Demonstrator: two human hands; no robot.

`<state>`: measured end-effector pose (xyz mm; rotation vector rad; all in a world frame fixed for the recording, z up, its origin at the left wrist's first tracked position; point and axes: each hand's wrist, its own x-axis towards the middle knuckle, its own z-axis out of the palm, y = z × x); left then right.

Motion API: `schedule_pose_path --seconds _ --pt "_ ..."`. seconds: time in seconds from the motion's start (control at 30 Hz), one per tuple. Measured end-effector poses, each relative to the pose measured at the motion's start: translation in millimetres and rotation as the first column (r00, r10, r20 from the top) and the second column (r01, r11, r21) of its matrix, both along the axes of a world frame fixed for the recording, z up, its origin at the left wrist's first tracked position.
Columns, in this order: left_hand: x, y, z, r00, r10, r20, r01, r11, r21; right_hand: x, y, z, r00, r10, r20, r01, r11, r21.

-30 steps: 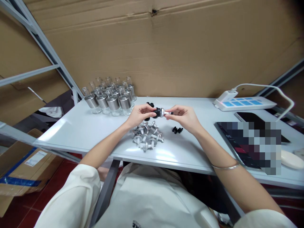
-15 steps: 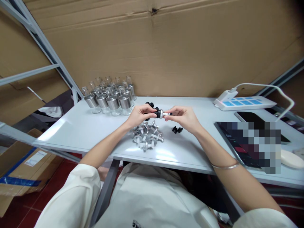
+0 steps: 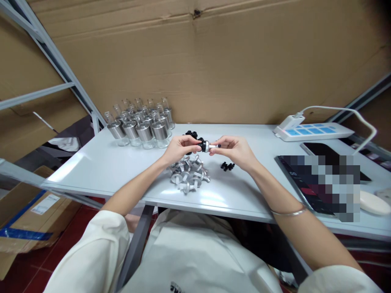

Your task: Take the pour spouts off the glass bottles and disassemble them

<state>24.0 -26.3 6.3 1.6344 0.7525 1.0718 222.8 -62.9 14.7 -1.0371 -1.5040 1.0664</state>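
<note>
Above the middle of the white table, my left hand point(image 3: 181, 149) pinches a black and silver stopper-like piece point(image 3: 207, 146) between thumb and fingertips, at its black end. A pale stem sticks out of the silver part to the right. The thumb and forefinger of my right hand point(image 3: 234, 149) are closed on that stem, where a small black tip point(image 3: 219, 145) shows. Below my hands lies a heap of silver discs with white stems point(image 3: 191, 177). Several tiny black pieces point(image 3: 227, 166) rest under my right hand. Larger black pieces point(image 3: 191, 134) sit behind my left fingers, partly hidden.
Glass bottles with steel sleeves point(image 3: 144, 131) stand grouped at the back left. A white power strip point(image 3: 316, 131) with a plugged-in cable lies back right. In front of it are a phone point(image 3: 317, 150) and a partly blurred dark tablet-like device point(image 3: 293, 173). Cardboard point(image 3: 214, 61) walls the back.
My hands stay at nearly the same place, both still holding the piece. The right fingers have shifted slightly left along the stem.
</note>
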Motion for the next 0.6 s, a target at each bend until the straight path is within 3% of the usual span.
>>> schedule_pose_path --seconds 0.6 --pt "2.9 -8.7 5.2 0.998 -0.027 0.061 0.023 0.998 0.057 -1.8 -0.3 -2.4 0.998 0.052 -0.041 -0.051 0.999 0.008"
